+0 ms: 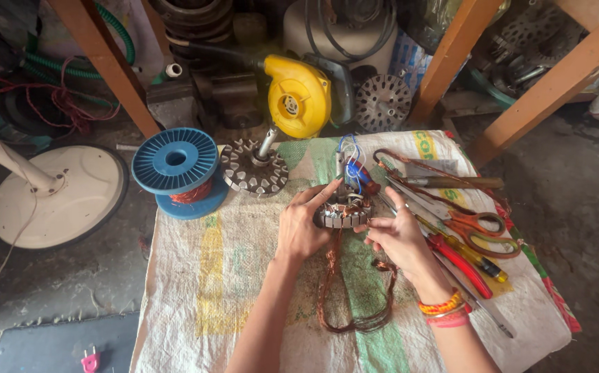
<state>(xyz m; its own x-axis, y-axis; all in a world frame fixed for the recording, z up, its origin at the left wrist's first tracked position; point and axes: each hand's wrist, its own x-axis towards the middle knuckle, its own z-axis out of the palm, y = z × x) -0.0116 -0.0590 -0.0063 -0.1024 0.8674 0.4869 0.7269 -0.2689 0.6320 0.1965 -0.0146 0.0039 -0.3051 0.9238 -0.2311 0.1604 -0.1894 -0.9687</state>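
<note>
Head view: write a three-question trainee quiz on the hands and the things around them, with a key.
1. True or false: both hands touch the motor stator on the woven sack.
2. What hangs from the stator toward the person? A) a green hose B) a loop of copper wire C) a white cord
3. Which tool with orange handles lies beside the right hand?

Key
1. True: the left hand grips its near-left side, and the right hand's fingers rest on its right edge.
2. B.
3. The scissors, next to the screwdrivers. The blue spool sits on the opposite side, beyond the left hand.
</note>
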